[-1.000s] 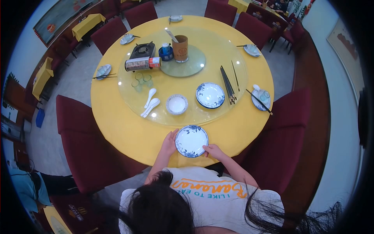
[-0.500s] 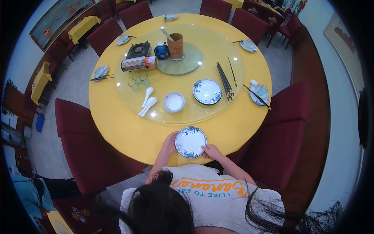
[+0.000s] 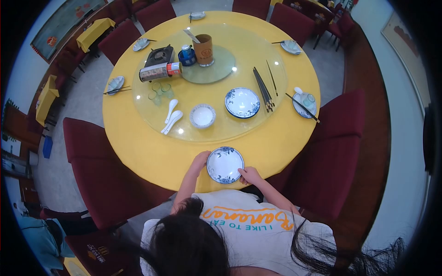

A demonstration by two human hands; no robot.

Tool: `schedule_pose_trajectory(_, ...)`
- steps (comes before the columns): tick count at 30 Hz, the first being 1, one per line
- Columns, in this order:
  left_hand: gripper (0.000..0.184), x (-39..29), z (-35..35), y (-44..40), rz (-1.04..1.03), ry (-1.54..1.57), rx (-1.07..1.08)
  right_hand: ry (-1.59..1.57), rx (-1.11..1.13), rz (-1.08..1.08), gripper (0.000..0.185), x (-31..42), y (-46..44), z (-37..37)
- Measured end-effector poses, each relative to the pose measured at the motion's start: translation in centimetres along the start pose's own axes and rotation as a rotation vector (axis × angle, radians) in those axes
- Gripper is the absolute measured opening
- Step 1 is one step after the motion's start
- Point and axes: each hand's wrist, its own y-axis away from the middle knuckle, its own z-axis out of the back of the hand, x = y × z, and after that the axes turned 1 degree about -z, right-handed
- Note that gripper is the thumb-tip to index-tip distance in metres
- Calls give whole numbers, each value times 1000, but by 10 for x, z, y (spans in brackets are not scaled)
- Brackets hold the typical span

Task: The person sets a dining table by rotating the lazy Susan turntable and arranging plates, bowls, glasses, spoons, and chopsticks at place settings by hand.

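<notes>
A white plate (image 3: pixel 224 164) with blue flowers round its rim is at the near edge of the yellow-covered table. My left hand (image 3: pixel 200 159) grips its left side, the fingers partly hidden by the rim. At the lower right my right hand (image 3: pixel 250 175) pinches the rim, thumb on top. Whether the plate rests on the cloth or is held just above it, I cannot tell. Farther in, on the glass turntable (image 3: pixel 184 131), are a patterned bowl (image 3: pixel 202 116), a stack of blue-flowered plates (image 3: pixel 242 102) and white spoons (image 3: pixel 171 120).
Several chopsticks (image 3: pixel 262 89) lie right of the stacked plates. Glass cups (image 3: pixel 159 93), a gas canister (image 3: pixel 160 72), a portable stove (image 3: pixel 159 55) and a brown holder (image 3: pixel 203 49) stand farther back. A place setting (image 3: pixel 305 103) is at right. Red chairs (image 3: pixel 327 152) flank me; a person (image 3: pixel 43 234) is lower left.
The whole view has shifted slightly, so the table sits a little higher in it. Both hands keep their grip on the plate, which has hardly moved.
</notes>
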Motion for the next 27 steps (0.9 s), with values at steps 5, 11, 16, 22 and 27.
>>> schedule_pose_trajectory(5, 34, -3, -3, -11, -224, -274, -223, 12, -39, -7, 38, 11, 9, -1)
schedule_pose_trajectory(11, 56, -65, 3, -20, -417, 54, -391, 27, -64, -23, 37, 9, 9, -6)
schedule_pose_trajectory(16, 85, -95, 4, -45, -838, -949, -718, -4, -57, -43, 39, 15, 14, -6)
schedule_pose_trajectory(22, 100, -137, -11, -61, -504, -1308, -519, -27, -76, -57, 38, 12, 14, -8)
schedule_pose_trajectory(27, 101, -146, -6, -74, -434, -1310, -453, -23, -74, -48, 38, 10, 14, -9)
